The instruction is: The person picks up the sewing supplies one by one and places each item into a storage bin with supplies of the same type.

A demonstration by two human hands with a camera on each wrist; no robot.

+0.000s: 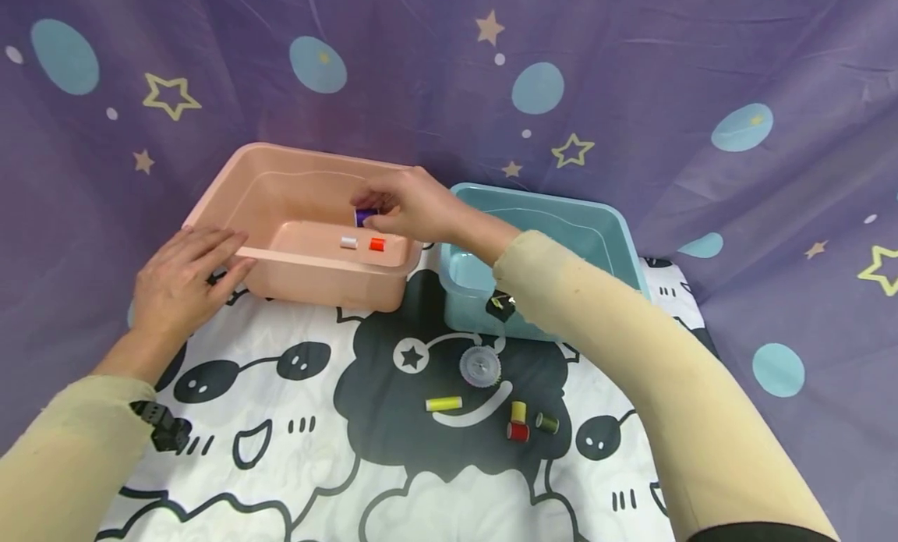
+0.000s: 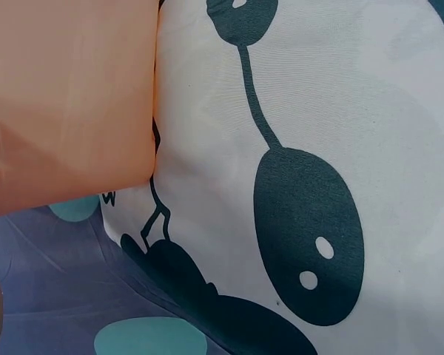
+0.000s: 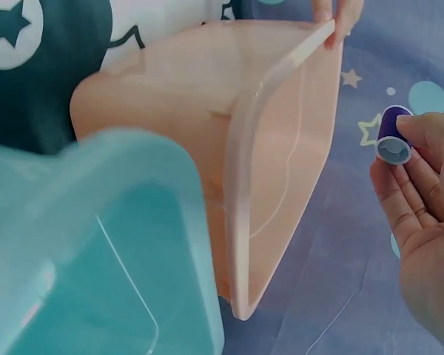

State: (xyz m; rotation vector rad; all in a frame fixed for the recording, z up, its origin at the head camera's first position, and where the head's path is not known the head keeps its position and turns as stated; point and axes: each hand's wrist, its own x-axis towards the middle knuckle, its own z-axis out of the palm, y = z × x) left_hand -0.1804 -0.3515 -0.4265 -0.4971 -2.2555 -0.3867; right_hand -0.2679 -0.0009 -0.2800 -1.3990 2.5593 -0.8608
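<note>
My right hand (image 1: 414,203) pinches a purple thread spool (image 1: 363,216) over the right part of the pink plastic bin (image 1: 326,277). The spool's pale end ring shows in the right wrist view, where the purple spool (image 3: 394,135) sits between thumb and fingertips. A white spool (image 1: 348,242) and an orange-red spool (image 1: 377,244) lie on the bin's floor. At the bin's front left corner, my left hand (image 1: 184,273) holds the rim, fingers over it and thumb along the outside. In the left wrist view only the bin's outer wall (image 2: 66,96) and cloth show.
A blue bin (image 1: 547,324) stands right of the pink one, partly behind my right forearm. On the patterned cloth lie a clear round case (image 1: 480,366), a bright yellow spool (image 1: 443,404), a gold spool (image 1: 518,412), a red spool (image 1: 517,432) and an olive spool (image 1: 547,423).
</note>
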